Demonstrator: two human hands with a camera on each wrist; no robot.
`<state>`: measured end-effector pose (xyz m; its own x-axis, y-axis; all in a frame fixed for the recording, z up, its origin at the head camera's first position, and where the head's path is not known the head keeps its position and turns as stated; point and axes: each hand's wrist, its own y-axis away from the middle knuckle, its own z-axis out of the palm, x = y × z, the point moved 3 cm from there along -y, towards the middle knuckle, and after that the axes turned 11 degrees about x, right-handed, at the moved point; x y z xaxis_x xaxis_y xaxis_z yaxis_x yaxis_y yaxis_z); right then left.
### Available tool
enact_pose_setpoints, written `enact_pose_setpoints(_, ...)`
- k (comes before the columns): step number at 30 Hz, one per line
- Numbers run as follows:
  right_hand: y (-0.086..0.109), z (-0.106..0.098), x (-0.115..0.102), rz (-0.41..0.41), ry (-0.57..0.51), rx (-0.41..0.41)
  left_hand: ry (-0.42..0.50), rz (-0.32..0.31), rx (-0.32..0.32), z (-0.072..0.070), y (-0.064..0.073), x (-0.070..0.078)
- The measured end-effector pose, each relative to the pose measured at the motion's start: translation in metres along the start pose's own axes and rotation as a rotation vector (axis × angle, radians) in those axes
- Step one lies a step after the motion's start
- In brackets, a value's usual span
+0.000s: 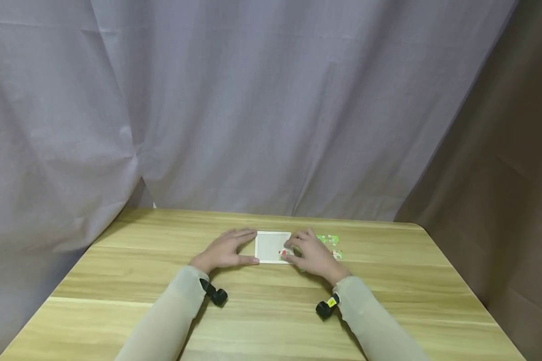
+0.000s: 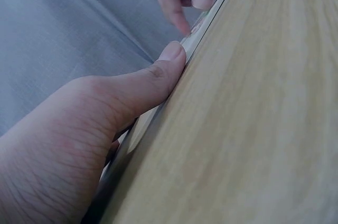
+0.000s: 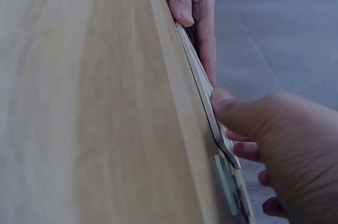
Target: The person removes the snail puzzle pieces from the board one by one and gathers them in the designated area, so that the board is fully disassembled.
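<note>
A white-rimmed jigsaw puzzle tray (image 1: 267, 247) lies flat on the table. A small puzzle piece (image 1: 282, 253) with red, white and green print sits in its near right corner. My left hand (image 1: 226, 249) steadies the tray's left side, fingers and thumb spread straight to its two corners. Over the right edge, my right hand (image 1: 313, 254) touches the piece with its fingertips. Thumb and forefinger are apart there in the left wrist view. Beyond that hand lie loose green puzzle pieces (image 1: 328, 239), partly covered by it.
The wood-grain table (image 1: 262, 321) extends on all sides of the tray. A grey curtain (image 1: 262, 110) hangs behind its far edge, and a darker brown curtain (image 1: 501, 200) is at the right. Another loose piece (image 3: 226, 184) lies beside the tray's right end.
</note>
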<state>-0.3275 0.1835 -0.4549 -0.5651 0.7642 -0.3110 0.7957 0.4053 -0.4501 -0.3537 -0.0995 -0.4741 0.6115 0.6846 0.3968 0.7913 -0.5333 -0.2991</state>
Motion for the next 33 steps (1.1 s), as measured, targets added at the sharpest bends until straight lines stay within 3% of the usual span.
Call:
enact_pose_setpoints(11, 0.0019, 0.0047, 0.0004, 0.003, -0.045, 0.009, 0.012, 0.001, 0.013, -0.002, -0.0016, 0.0008)
enact_pose_setpoints(19, 0.0012, 0.0051, -0.0011, -0.008, -0.003, 0.002, 0.015, -0.003, 0.016, -0.0056, -0.0024, 0.0029)
enact_pose_setpoints(33, 0.0025, 0.0092, 0.0003, -0.005, -0.065, 0.034, 0.024, -0.014, 0.016, -0.0002, -0.0002, 0.0014)
